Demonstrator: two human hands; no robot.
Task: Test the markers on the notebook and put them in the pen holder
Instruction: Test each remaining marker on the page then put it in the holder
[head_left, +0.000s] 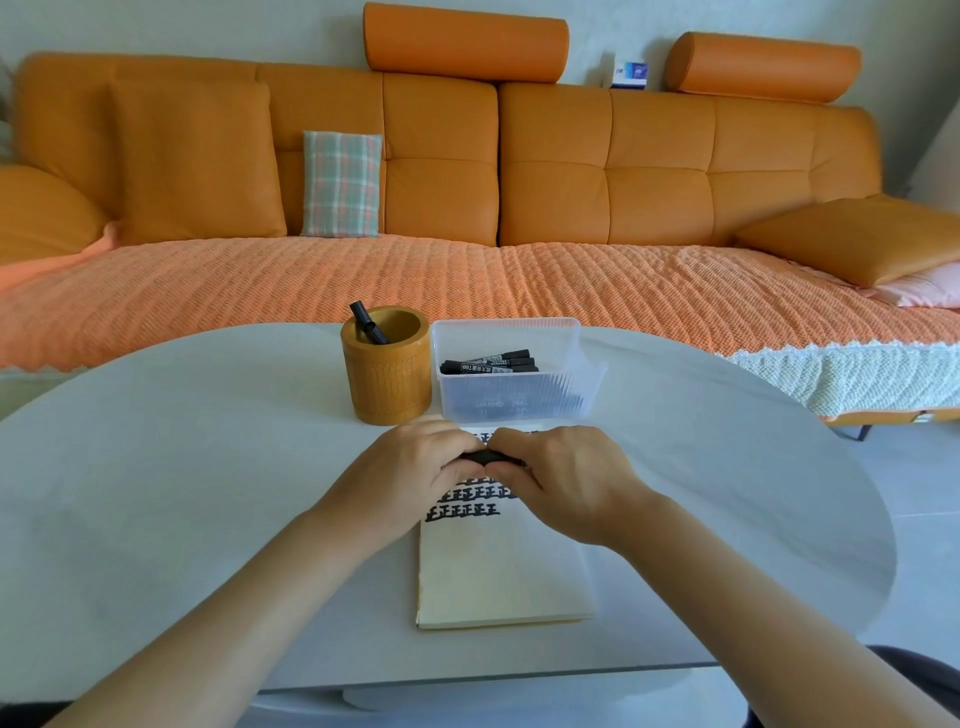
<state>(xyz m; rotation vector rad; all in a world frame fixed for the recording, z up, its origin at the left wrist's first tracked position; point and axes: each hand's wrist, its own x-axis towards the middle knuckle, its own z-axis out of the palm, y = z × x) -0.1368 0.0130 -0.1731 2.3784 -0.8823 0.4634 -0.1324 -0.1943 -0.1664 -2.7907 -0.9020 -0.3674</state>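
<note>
Left hand (415, 467) + right hand (566, 478) each grip an end of a black marker (485, 457) over the far half of the notebook (498, 571). Pen holder (387, 379) w/ a lone marker (368, 325) inside sits just behind the notebook, next to a clear tub (519, 405) of markers (488, 362).

1. The pale grey table (156, 493) fills the middle and lower frame in front of me, and its far edge is rounded.
2. A bamboo pen holder (387, 374) stands upright on it, just above centre.
3. A clear plastic box (511, 397) sits just right of the holder. I cannot tell whether they touch.
4. My notebook (498, 577) lies flat below both, page up, with its top edge near the box.
</note>
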